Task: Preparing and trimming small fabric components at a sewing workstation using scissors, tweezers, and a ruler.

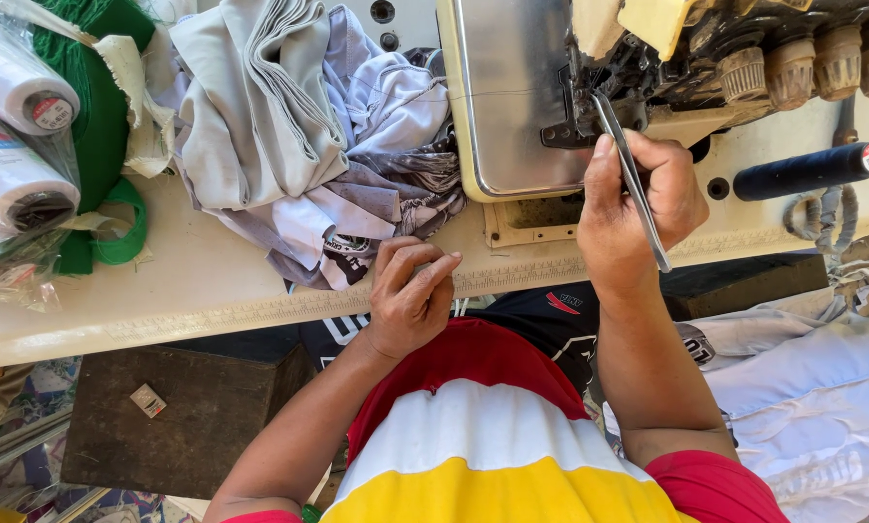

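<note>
Right hand (638,208) pinches metal tweezers (633,179), long axis steep, tips pointing up-left into sewing machine (522,97).

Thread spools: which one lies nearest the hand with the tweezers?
The dark navy spool, right of the right hand; the wrapped white spools lie far left.

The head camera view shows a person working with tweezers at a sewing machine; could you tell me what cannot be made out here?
- Tweezers tips: lost among dark machine parts.
- Sewing machine: cut off by the top edge.
- Left hand: curled fingers hide whatever it may hold.
- Thread spools: cut by the left edge, blurred behind plastic wrap.
</note>
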